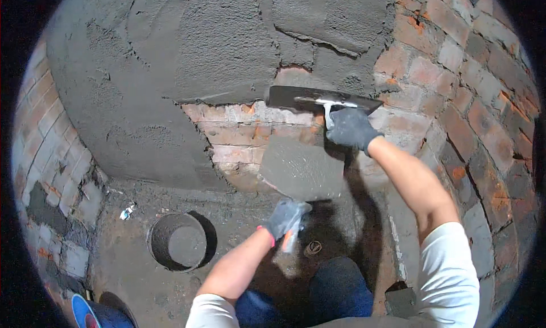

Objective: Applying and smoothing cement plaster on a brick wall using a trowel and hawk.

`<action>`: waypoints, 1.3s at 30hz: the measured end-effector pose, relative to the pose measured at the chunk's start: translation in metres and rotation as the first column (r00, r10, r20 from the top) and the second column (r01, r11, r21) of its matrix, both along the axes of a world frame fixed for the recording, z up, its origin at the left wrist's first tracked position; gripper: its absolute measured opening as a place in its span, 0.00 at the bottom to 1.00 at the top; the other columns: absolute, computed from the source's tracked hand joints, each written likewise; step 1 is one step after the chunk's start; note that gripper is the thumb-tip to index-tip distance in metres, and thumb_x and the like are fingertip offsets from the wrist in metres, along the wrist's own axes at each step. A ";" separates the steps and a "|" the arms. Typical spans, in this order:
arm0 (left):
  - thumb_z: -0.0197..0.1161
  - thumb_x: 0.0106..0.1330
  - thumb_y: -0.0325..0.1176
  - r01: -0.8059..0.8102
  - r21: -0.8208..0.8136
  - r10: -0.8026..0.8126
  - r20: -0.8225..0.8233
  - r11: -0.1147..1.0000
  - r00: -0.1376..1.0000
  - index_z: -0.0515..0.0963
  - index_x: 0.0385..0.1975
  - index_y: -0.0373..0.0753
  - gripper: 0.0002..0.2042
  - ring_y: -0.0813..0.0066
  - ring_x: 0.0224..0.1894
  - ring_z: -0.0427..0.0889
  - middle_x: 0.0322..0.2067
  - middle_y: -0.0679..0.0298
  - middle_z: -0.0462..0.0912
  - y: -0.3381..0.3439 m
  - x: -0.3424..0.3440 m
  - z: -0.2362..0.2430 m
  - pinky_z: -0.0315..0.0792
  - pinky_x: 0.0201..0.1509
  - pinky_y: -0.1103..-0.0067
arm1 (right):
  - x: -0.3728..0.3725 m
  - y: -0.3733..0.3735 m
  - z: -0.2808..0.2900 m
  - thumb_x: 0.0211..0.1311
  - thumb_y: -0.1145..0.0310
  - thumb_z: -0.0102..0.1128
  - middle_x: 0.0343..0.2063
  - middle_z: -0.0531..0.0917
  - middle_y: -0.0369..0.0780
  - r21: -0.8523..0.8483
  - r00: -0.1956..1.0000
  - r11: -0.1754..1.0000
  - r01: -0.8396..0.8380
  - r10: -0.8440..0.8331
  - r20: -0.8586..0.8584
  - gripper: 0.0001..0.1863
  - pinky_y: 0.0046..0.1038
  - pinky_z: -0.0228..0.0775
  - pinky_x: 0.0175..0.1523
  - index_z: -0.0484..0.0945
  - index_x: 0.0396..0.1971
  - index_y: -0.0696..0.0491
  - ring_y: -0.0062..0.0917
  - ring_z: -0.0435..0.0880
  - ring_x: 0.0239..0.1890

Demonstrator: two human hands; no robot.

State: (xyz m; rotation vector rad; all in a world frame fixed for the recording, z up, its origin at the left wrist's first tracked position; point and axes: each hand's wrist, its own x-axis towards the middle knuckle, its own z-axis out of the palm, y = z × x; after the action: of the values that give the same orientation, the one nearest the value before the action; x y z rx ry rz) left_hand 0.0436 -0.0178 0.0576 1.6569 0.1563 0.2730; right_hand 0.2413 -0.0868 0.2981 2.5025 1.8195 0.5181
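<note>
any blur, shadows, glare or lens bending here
All in the head view: the brick wall bows toward a black fisheye border; dark shadows fall beside the bucket and below the right hand; small glare on the trowel; the left hand and its handle look smeared.

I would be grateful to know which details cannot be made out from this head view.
In the head view:
- The grip of the plastering trowel: covered by the gloved right hand.
- The orange-and-white handle at the gloved left hand: blurred.
- The blue bucket: partly cut off by the lower edge.
- The whitish scrap: too small to identify.
</note>
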 end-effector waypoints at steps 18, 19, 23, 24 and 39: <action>0.53 0.54 0.30 -0.186 0.380 0.123 0.184 0.906 0.975 0.78 0.40 0.42 0.13 0.61 0.40 0.79 0.37 0.57 0.81 -0.006 0.019 0.015 0.72 0.44 0.74 | 0.004 0.005 0.177 0.51 0.62 0.49 0.27 0.79 0.46 0.018 0.941 0.997 -0.075 0.065 0.332 0.11 0.36 0.72 0.37 0.77 0.24 0.53 0.36 0.80 0.30; 0.53 0.54 0.30 -0.191 0.377 0.133 0.173 0.907 0.976 0.78 0.40 0.42 0.13 0.61 0.40 0.79 0.37 0.57 0.81 -0.002 0.016 0.015 0.72 0.44 0.74 | -0.012 -0.002 0.184 0.51 0.63 0.49 0.27 0.79 0.46 -0.019 0.957 0.997 -0.073 0.075 0.282 0.10 0.36 0.73 0.36 0.77 0.24 0.53 0.37 0.80 0.29; 0.61 0.53 0.31 -0.222 0.112 0.178 0.312 0.969 0.933 0.78 0.31 0.32 0.10 0.79 0.30 0.74 0.29 0.67 0.80 -0.005 0.018 0.018 0.68 0.35 0.78 | -0.010 0.020 0.108 0.50 0.57 0.49 0.28 0.80 0.49 0.080 0.946 0.990 0.120 -0.138 0.292 0.19 0.39 0.72 0.39 0.76 0.27 0.60 0.37 0.81 0.31; 0.56 0.53 0.30 -0.205 0.298 0.130 0.253 0.932 0.959 0.78 0.36 0.36 0.11 0.70 0.37 0.76 0.35 0.62 0.80 -0.004 0.015 0.023 0.69 0.42 0.75 | -0.021 0.019 0.085 0.50 0.59 0.49 0.28 0.80 0.48 0.005 0.960 0.999 0.054 -0.054 0.276 0.17 0.37 0.72 0.38 0.76 0.28 0.59 0.36 0.81 0.31; 0.56 0.58 0.34 -0.194 -0.297 0.166 -0.117 0.935 0.979 0.79 0.35 0.37 0.10 0.76 0.32 0.76 0.31 0.64 0.80 -0.021 0.012 0.056 0.70 0.38 0.77 | -0.019 0.019 0.209 0.43 0.62 0.53 0.17 0.76 0.49 0.329 0.949 0.938 -0.111 0.001 0.317 0.12 0.42 0.66 0.31 0.71 0.21 0.56 0.44 0.76 0.25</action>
State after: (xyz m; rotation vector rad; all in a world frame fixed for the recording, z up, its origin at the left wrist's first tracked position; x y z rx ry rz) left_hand 0.0554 -0.0390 0.1139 1.3457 0.4012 0.2969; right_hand 0.2219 -0.0678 0.5075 2.3781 1.8091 1.2574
